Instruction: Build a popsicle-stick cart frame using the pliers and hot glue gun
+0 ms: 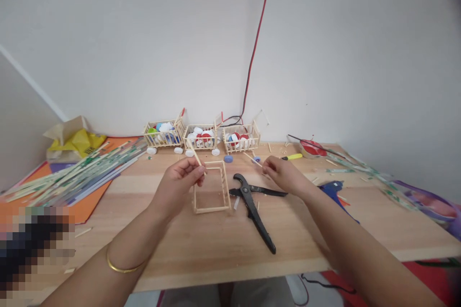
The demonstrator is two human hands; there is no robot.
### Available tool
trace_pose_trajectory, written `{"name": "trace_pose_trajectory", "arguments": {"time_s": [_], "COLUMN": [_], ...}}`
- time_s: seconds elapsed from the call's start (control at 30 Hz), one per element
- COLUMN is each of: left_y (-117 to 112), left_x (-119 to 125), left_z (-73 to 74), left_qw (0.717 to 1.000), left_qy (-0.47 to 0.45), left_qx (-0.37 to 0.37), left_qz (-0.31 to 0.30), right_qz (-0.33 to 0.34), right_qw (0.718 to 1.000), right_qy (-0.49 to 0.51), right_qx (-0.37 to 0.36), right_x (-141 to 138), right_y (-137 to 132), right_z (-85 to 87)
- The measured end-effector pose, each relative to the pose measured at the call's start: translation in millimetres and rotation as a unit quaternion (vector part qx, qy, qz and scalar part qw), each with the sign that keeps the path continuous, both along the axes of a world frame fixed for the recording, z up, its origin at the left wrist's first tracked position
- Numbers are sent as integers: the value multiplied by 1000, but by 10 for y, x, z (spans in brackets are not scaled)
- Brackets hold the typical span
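Observation:
My left hand (180, 180) pinches a thin wooden stick (195, 154) that slants up and away from my fingers. Just right of it, a half-built frame of wooden sticks (212, 188) rests on the wooden table (201, 244). My right hand (283, 173) is closed on another thin stick (252, 159) that points left toward the frame. Black pliers (254, 208) lie open on the table between my two hands, nearer the right one.
Three small stick carts (201, 136) filled with bottle caps stand at the back against the wall. A bundle of chopstick packets (79, 172) lies at the left. A blue glue gun (333, 189), a yellow-handled tool (292, 157) and a red dish (311, 148) sit at the right.

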State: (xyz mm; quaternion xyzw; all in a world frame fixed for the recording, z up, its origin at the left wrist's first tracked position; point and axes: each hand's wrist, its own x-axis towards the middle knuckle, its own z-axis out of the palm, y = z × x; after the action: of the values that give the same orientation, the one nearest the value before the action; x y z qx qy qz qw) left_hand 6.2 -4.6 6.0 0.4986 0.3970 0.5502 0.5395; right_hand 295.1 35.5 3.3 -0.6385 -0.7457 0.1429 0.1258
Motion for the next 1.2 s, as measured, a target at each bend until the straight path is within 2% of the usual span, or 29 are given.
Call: {"name": "trace_pose_trajectory", "arguments": {"time_s": [0.03,0.07,0.13,0.23,0.33,0.43,0.6,0.67,0.77,0.87,0.97,1.2], "left_y": [-13,-28,-66,-124,-155,-158,-159,-158,-144,-127,-125,-165], "left_x": [15,33,75,135,161,147,97,77,47,29,32,82], "left_z": [-2,-1,9,39,62,70,88,100,116,122,121,100], "left_qw": [1000,999,996,991,988,986,984,985,983,980,980,982], "left_qy": [-11,-22,-46,-69,-73,-81,-100,-102,-116,-132,-125,-95], "left_qx": [-12,-25,-54,-74,-70,-75,-84,-88,-104,-117,-118,-121], "left_qz": [-11,-24,-51,-90,-118,-125,-120,-111,-102,-95,-96,-111], "right_qz": [21,44,68,76,109,121,131,169,261,304,292,243], "right_qw": [994,972,907,845,824,819,815,811,799,823,849,876], "right_qy": [106,231,411,516,543,550,555,550,533,479,439,410], "right_qx": [-11,-29,-69,-116,-120,-112,-106,-108,-96,-35,20,76], "right_x": [-36,-96,-282,-634,-921,-1081,-1179,-1175,-1130,-1081,-1066,-1067], "right_y": [-73,-150,-302,-474,-541,-540,-523,-514,-487,-458,-444,-461], "right_z": [37,72,130,179,201,221,251,260,255,215,163,145]}}
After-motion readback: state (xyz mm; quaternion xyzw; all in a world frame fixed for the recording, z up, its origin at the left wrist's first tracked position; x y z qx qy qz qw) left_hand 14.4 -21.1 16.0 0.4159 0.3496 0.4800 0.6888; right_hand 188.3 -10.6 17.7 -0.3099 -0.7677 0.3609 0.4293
